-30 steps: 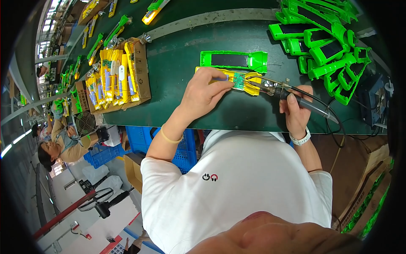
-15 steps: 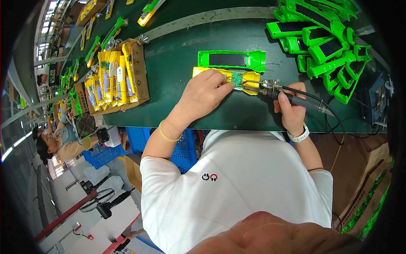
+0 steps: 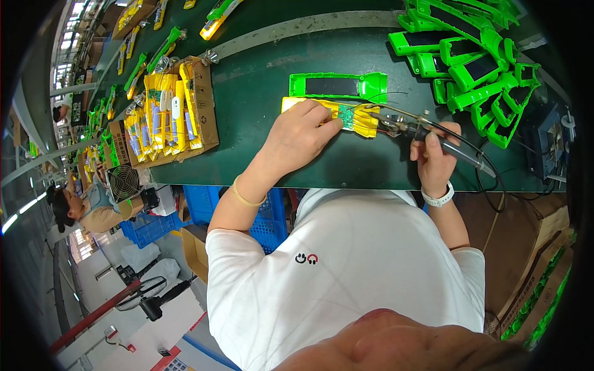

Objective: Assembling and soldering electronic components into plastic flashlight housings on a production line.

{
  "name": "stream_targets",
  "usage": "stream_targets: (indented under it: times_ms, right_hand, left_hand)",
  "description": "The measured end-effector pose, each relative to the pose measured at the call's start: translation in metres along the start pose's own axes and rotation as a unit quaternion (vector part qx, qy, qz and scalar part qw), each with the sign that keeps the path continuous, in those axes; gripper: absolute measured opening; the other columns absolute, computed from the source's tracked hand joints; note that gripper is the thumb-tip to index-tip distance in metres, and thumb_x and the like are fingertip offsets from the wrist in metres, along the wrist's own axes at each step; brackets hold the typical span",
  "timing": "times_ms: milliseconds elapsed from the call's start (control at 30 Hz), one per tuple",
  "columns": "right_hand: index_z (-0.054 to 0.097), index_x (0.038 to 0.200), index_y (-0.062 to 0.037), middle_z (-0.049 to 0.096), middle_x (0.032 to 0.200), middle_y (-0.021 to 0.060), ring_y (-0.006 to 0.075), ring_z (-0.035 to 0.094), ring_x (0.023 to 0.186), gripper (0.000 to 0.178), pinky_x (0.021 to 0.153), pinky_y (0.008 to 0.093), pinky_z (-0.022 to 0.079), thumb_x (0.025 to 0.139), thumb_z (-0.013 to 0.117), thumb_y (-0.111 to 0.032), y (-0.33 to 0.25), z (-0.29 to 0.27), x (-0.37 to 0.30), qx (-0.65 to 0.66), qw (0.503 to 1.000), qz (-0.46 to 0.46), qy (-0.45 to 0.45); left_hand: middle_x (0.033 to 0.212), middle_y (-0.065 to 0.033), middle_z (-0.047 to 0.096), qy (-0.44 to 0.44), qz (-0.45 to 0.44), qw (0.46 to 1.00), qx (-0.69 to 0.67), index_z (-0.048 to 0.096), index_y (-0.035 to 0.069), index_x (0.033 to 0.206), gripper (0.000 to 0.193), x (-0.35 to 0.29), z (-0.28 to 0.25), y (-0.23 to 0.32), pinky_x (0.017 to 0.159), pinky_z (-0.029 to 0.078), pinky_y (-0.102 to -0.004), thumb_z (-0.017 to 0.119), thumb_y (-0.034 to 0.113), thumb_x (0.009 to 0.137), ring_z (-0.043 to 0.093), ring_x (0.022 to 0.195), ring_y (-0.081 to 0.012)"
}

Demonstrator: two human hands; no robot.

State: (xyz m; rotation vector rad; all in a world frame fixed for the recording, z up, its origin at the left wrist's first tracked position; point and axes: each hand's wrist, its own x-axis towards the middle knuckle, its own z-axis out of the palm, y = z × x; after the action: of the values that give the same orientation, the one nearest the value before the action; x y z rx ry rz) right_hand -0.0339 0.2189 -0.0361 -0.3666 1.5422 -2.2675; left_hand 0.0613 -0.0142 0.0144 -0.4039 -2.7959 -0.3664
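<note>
A yellow plastic housing (image 3: 366,128) lies on the green table with a small green circuit board (image 3: 346,115) in it. My left hand (image 3: 303,133) is closed over its left part, thumb and fingers pinched together; the fingertips hide exactly what they grip. In my right hand (image 3: 434,162) is a soldering iron (image 3: 456,150) with a dark handle, a metal wire-feed guide and a black cable. The iron's front points left, over the right end of the housing, near the board. Just beyond lies a green cover (image 3: 374,86) with a dark panel, thin wires between the two.
Many green covers (image 3: 476,71) are heaped at the far right, beside a dark blue device (image 3: 544,139). On the left, a cardboard box (image 3: 205,105) holds yellow housings. A metal strip (image 3: 303,28) crosses the table's back. Another person (image 3: 93,207) sits at far left.
My right hand has drawn the soldering iron slightly right and changed its tilt, uncovering more of the board and housing. My left hand stays nearly still.
</note>
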Motion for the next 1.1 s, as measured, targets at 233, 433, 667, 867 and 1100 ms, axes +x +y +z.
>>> stream_targets:
  times_ms: [233,433,667,867,1100]
  right_hand:
    - [0.038,0.098,-0.0051,0.047,0.07,0.0064,0.0151,0.047,0.049,0.023,0.045,0.0245,0.04,0.087,0.053,-0.018,-0.01,-0.008,0.01,0.045,0.992,-0.088,0.083]
    - [0.038,0.099,-0.0051,0.046,0.074,0.0071,0.0154,0.047,0.05,0.022,0.045,0.0263,0.042,0.087,0.053,-0.016,-0.016,-0.009,0.022,0.071,0.986,-0.109,0.104]
    - [0.039,0.097,-0.0056,0.045,0.073,0.0068,0.0153,0.047,0.049,0.019,0.045,0.0254,0.042,0.087,0.052,-0.014,-0.009,-0.016,0.022,0.058,0.989,-0.081,0.112]
    - [0.039,0.097,-0.0059,0.044,0.073,0.0063,0.0152,0.047,0.05,0.019,0.046,0.0251,0.042,0.086,0.052,-0.013,-0.008,-0.011,0.022,0.062,0.991,-0.073,0.096]
    - [0.038,0.098,-0.006,0.045,0.072,0.0065,0.0147,0.048,0.05,0.02,0.046,0.0246,0.042,0.086,0.053,-0.013,-0.007,-0.013,0.019,0.049,0.991,-0.074,0.098]
  left_hand:
    - [0.082,-0.0067,0.054,0.027,-0.12,0.987,-0.105,0.062,0.007,0.086,0.029,0.015,-0.002,-0.004,0.069,0.045,-0.0343,0.074,0.018,0.061,0.052,0.079,-0.0248]
    - [0.086,-0.0096,0.054,0.084,-0.031,0.994,-0.064,0.065,0.009,0.081,0.023,0.042,0.039,0.002,0.073,0.043,-0.0364,0.073,0.014,0.061,0.05,0.087,-0.028]
    - [0.097,-0.0052,0.058,0.02,0.01,0.955,-0.296,0.061,0.011,0.074,0.013,0.022,0.007,-0.008,0.086,0.039,-0.0377,0.067,0.006,0.064,0.051,0.101,-0.0286]
    - [0.069,-0.0036,0.05,0.075,-0.148,0.952,-0.258,0.058,0.007,0.079,0.016,0.015,0.029,0.016,0.064,0.037,-0.0356,0.069,0.005,0.068,0.046,0.066,-0.022]
    - [0.075,-0.0086,0.055,0.155,-0.138,0.974,-0.09,0.061,0.006,0.081,0.01,0.022,0.037,0.002,0.064,0.044,-0.034,0.063,0.002,0.072,0.051,0.07,-0.0261]
